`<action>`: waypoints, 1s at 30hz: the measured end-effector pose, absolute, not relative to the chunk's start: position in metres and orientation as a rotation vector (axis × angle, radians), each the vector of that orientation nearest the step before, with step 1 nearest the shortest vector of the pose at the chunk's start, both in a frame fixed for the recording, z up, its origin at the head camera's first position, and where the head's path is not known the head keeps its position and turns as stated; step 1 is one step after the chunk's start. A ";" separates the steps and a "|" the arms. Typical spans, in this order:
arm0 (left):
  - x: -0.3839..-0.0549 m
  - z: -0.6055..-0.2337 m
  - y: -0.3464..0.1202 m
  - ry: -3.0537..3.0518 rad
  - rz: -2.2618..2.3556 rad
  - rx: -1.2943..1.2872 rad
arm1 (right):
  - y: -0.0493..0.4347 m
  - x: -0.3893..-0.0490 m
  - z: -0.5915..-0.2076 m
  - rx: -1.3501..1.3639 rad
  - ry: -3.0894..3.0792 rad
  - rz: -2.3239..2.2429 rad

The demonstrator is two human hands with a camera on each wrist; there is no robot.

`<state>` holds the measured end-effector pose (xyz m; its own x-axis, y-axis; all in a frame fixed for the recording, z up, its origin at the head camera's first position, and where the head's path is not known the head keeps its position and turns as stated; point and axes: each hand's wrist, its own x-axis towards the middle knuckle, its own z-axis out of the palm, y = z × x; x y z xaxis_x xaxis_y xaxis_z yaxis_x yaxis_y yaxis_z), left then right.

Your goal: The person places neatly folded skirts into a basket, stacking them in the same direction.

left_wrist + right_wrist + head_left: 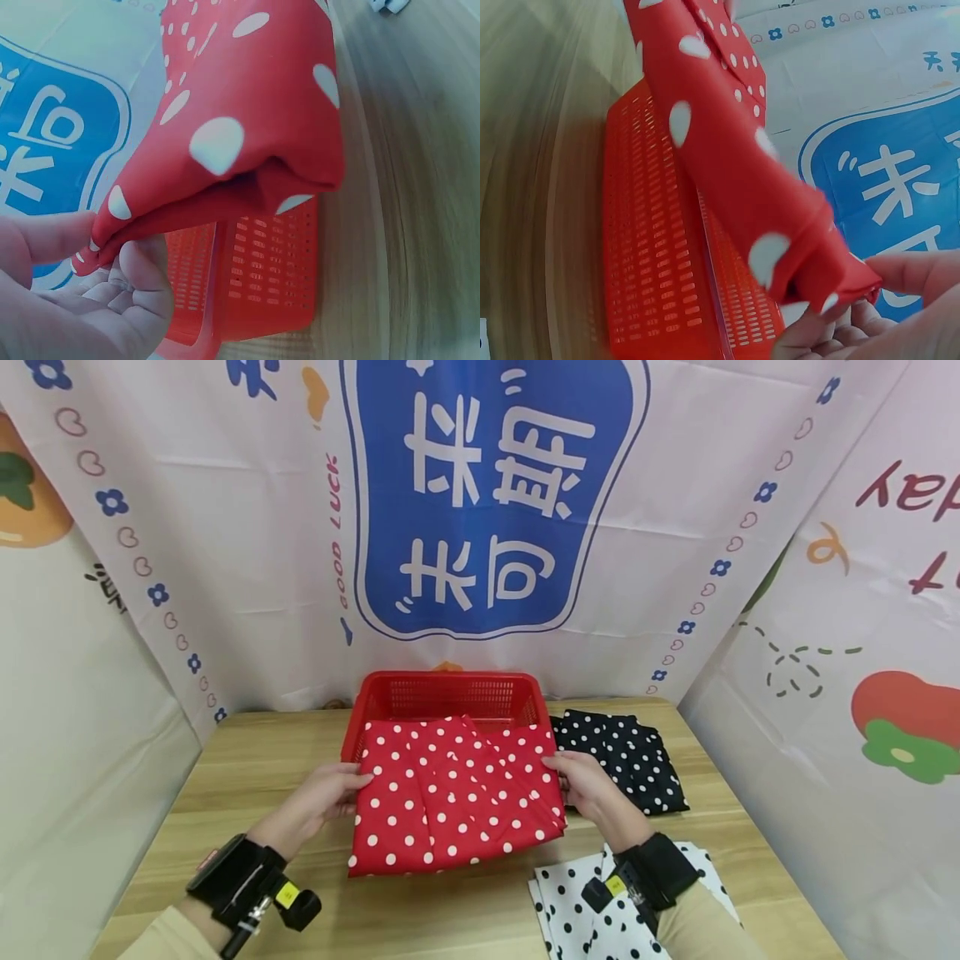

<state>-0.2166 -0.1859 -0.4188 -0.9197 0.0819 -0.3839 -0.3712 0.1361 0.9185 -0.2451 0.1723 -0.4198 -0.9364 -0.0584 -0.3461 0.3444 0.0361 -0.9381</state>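
Note:
A folded red cloth with white dots [457, 802] is held up in front of the red plastic basket [450, 681], covering the basket's near side in the head view. My left hand [330, 792] pinches the cloth's left edge between thumb and fingers; the left wrist view shows the folded layers of the cloth [247, 97] above the thumb. At the opposite edge, my right hand [588, 783] pinches the cloth, and the right wrist view shows the gripped corner by the fingers [855, 322]. In both wrist views the cloth stands above or beside the basket's perforated wall [645, 247].
A folded black cloth with white dots [622, 756] lies right of the basket. Nearer, a folded white cloth with black dots [577, 902] lies partly under the right forearm. The wooden table [247, 760] meets a printed hanging sheet [285, 568] at the back.

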 end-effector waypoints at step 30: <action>-0.266 -0.417 -0.176 2.108 1.854 -0.460 | 0.159 -0.295 -0.426 0.461 2.087 -1.971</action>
<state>-0.2658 -0.1756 -0.4172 -0.9053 -0.0437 -0.4226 -0.4247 0.1180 0.8976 -0.2947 0.1592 -0.4259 -0.9231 0.0672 -0.3786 0.3818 0.0435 -0.9232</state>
